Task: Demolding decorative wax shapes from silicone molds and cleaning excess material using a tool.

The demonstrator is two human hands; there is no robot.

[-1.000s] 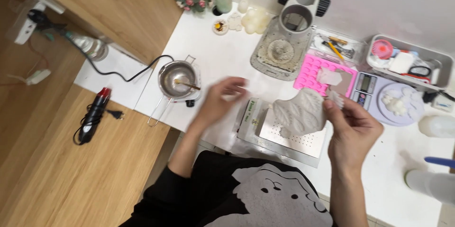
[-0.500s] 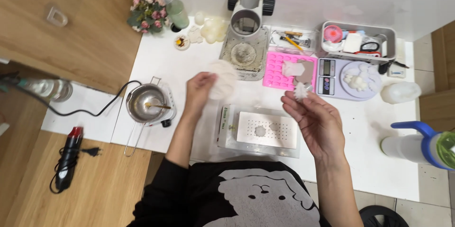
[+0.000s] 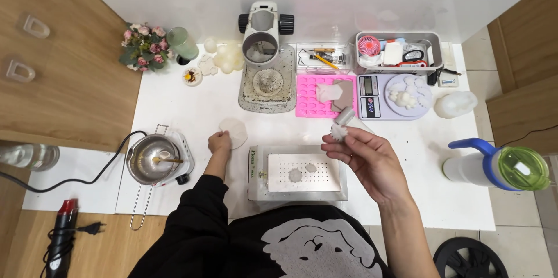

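My right hand [image 3: 365, 159] is raised at centre frame, thumb and fingers pinched together on a small white wax piece [image 3: 339, 131], held above the white perforated tray [image 3: 299, 173], where two pale wax blobs [image 3: 302, 172] already lie. My left hand [image 3: 220, 141], left of centre, has its fingers closed on the edge of a thin white wax disc [image 3: 234, 133] lying flat on the white table [image 3: 192, 103].

Risks as I judge them:
- The pinch on the small piece looks slight; it could crumble or drop and miss the tray.
- The disc looks thin and could crack if lifted by one edge.
- The melting pot [image 3: 152, 159], lower left, sits close to my left forearm; its black cord [image 3: 87, 170] trails off the table and could snag.
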